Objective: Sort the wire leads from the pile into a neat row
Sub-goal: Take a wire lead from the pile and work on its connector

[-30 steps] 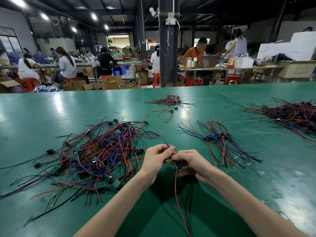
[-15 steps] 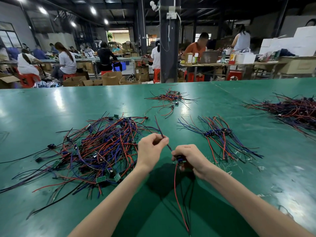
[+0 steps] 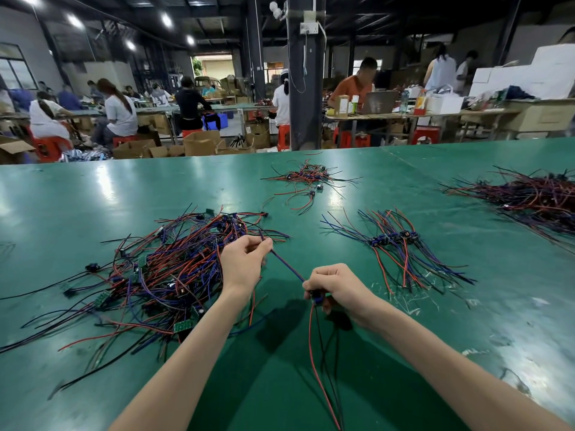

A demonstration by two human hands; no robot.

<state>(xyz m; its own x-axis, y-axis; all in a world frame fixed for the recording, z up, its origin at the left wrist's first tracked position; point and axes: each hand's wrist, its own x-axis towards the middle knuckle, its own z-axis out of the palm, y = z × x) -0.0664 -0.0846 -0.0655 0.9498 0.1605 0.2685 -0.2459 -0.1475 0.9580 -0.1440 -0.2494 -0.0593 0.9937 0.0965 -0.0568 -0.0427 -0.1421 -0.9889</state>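
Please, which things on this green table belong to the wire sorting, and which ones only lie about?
In the job: the wire lead, pinched by the left hand and gripped by the right hand; the tangled pile; the neat row.
Lying about: the small far bundle; the dark heap at the right edge; cardboard boxes beyond the table.

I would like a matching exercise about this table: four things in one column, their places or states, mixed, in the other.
Things: 1 left hand; 2 right hand; 3 tangled pile; 4 neat row.
States: a right of both hands; b pinches the blue wire; c left of both hands; d grips the connector.
Pairs: 1-b; 2-d; 3-c; 4-a.
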